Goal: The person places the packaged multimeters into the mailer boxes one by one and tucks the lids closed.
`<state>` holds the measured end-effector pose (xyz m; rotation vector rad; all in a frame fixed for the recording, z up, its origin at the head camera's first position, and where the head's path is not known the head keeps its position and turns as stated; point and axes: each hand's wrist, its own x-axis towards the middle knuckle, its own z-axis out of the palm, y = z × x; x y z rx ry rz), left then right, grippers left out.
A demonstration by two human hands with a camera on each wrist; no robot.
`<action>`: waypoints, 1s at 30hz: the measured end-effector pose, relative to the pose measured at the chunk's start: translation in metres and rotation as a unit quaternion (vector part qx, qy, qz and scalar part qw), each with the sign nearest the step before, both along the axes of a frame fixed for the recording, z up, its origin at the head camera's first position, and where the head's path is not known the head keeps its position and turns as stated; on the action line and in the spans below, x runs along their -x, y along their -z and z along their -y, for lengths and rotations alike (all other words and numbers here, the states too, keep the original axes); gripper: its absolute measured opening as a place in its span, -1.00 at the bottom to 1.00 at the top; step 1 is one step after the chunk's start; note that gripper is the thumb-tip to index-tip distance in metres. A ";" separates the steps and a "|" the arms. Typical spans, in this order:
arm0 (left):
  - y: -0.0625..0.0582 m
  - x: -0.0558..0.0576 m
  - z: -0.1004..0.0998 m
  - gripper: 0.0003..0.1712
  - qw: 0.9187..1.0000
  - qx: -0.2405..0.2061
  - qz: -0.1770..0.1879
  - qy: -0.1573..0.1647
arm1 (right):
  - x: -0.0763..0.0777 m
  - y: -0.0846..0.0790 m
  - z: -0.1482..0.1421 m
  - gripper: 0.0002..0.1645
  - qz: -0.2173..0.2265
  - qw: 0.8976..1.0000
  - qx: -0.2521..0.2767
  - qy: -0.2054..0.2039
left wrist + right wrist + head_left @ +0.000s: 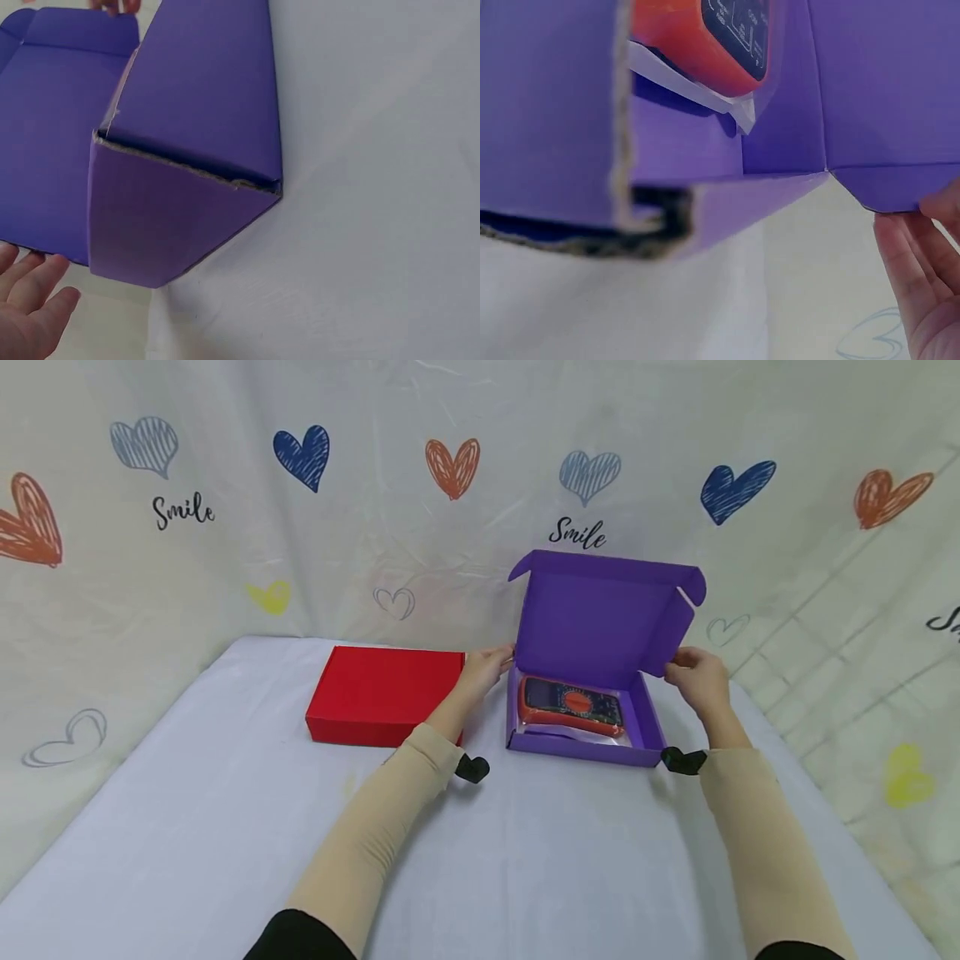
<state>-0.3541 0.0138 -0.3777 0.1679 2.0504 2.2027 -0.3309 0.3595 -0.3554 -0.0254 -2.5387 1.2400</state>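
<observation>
A purple cardboard box (577,753) stands on the table with its lid (592,618) raised. Inside lies a red-orange multimeter (547,712) with a dark face, in clear plastic wrapping. My right hand (699,681) pinches the lid's right side flap (907,186) between thumb and fingers. At the opposite side, the fairly straight fingers of my left hand (483,672) touch the lid's left edge, as the left wrist view shows. The box's left wall (165,217) fills the middle of that view.
A closed red box (386,689) sits left of the purple one, partly behind my left forearm. White cloth covers the table (555,852). Behind it hangs a pale sheet (510,410) printed with hearts and lettering.
</observation>
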 end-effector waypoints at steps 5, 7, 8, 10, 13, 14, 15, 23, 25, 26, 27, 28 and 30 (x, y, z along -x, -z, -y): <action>0.002 -0.004 -0.002 -0.50 1.000 -0.011 0.002 0.004 | -0.004 -0.001 0.000 -0.50 0.004 0.999 0.017 -0.027; 0.003 -0.006 -0.001 -0.48 1.000 -0.011 0.005 0.009 | -0.006 0.000 0.000 -0.51 0.003 0.999 0.013 -0.037; 0.004 -0.007 0.000 -0.47 1.000 -0.009 0.005 0.011 | -0.007 0.001 0.000 -0.51 0.002 0.999 0.009 -0.040; 0.006 -0.008 0.002 -0.46 1.000 -0.009 0.008 0.018 | -0.009 0.003 -0.001 -0.52 0.002 0.999 -0.001 -0.044; 0.007 -0.011 0.004 -0.45 1.000 -0.009 0.008 0.025 | -0.012 0.006 -0.002 -0.51 0.007 0.999 -0.007 -0.050; 0.007 -0.011 0.004 -0.45 1.000 -0.010 0.008 0.027 | -0.013 0.007 -0.003 -0.51 0.010 0.999 -0.007 -0.052; 0.008 -0.012 0.004 -0.45 1.000 -0.011 0.009 0.028 | -0.013 0.008 -0.003 -0.50 0.012 0.998 -0.005 -0.055; 0.009 -0.013 0.003 -0.46 0.999 -0.019 0.015 0.029 | -0.015 0.009 0.000 -0.47 0.020 0.998 -0.003 -0.062; 0.009 -0.014 0.003 -0.46 0.999 -0.018 0.015 0.029 | -0.016 0.010 0.000 -0.47 0.023 0.998 -0.007 -0.063; 0.009 -0.014 0.003 -0.47 0.999 -0.017 0.015 0.031 | -0.016 0.011 0.001 -0.46 0.024 0.998 -0.009 -0.064; 0.010 -0.014 0.003 -0.47 0.999 -0.016 0.014 0.031 | -0.017 0.011 0.000 -0.47 0.025 0.997 -0.008 -0.066; 0.010 -0.014 0.003 -0.47 0.999 -0.016 0.012 0.031 | -0.017 0.012 0.000 -0.47 0.026 0.997 -0.011 -0.066; 0.011 -0.015 0.003 -0.47 0.999 -0.014 0.010 0.033 | -0.018 0.013 0.000 -0.47 0.026 0.997 -0.011 -0.070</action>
